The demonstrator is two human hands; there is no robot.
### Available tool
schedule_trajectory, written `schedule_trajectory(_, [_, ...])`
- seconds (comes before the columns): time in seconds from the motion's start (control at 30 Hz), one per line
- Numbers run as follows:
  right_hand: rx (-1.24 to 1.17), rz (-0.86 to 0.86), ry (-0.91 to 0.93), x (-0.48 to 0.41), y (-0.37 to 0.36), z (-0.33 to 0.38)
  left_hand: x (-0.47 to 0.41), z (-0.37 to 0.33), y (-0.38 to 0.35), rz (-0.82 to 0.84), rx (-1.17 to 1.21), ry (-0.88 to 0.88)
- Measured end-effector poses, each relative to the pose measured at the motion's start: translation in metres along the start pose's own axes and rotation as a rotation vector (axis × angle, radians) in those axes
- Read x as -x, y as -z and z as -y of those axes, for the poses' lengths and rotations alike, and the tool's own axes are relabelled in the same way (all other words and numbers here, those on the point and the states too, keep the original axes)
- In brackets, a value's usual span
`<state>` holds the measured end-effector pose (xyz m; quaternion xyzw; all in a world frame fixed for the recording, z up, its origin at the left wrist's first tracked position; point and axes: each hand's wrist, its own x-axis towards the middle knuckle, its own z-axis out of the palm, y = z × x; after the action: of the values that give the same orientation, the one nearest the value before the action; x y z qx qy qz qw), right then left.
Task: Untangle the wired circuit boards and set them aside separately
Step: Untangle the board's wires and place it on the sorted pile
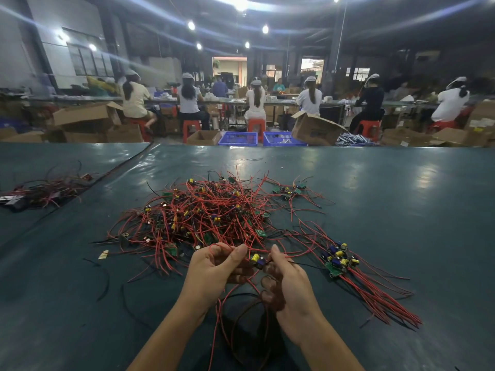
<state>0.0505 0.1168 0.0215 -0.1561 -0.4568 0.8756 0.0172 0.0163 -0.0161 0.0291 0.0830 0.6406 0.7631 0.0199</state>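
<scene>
Currently, with my left hand (214,266) curled round a red wire loop (217,246) and my right hand (286,277) pinching the wired circuit board (257,259) by its leads just before the tangled pile (203,215) on the surface (401,188), I should tease loops free slowly, never yanking.

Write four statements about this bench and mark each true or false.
1. The left hand and right hand hold one board between them. True.
2. The pile lies beyond the hands. True.
3. The sorted bundle lies left of the hands. False: it lies to their right.
4. The pile's wires are mostly blue. False: mostly red.
</scene>
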Motion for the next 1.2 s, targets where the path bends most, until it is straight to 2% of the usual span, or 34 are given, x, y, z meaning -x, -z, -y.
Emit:
schedule_trajectory(0.17, [-0.022,-0.017,0.036,-0.001,0.001,0.002,0.0,-0.001,0.001,-0.04,0.028,-0.04])
schedule_trajectory(0.3, [-0.059,0.0,0.024,-0.001,0.004,0.004,0.0,-0.001,-0.001,-0.048,0.077,0.023])
schedule_trajectory(0.47, [-0.011,0.099,0.014,0.001,0.002,0.001,0.004,-0.001,-0.005,0.107,0.154,0.123])
schedule_trajectory(0.6, [-0.061,0.172,0.014,0.004,0.003,0.005,0.005,-0.004,-0.008,0.164,0.194,0.174])
schedule_trajectory(0.73, [-0.091,0.206,0.005,0.006,0.004,0.006,0.007,-0.003,-0.005,0.229,0.126,0.187])
schedule_trajectory(0.93, [0.106,0.06,0.028,0.006,0.006,0.002,0.008,-0.003,-0.009,0.157,0.095,0.161])
schedule_trajectory(1.03, [0.24,-0.018,0.022,0.006,0.004,-0.002,0.006,-0.001,-0.007,0.081,-0.038,0.077])
schedule_trajectory(1.13, [0.254,-0.017,0.024,0.005,0.002,-0.003,0.004,0.001,-0.008,0.037,-0.095,0.035])
schedule_trajectory(1.2, [0.25,0.018,0.056,0.005,0.002,-0.004,0.004,0.002,-0.009,0.031,-0.061,0.068])
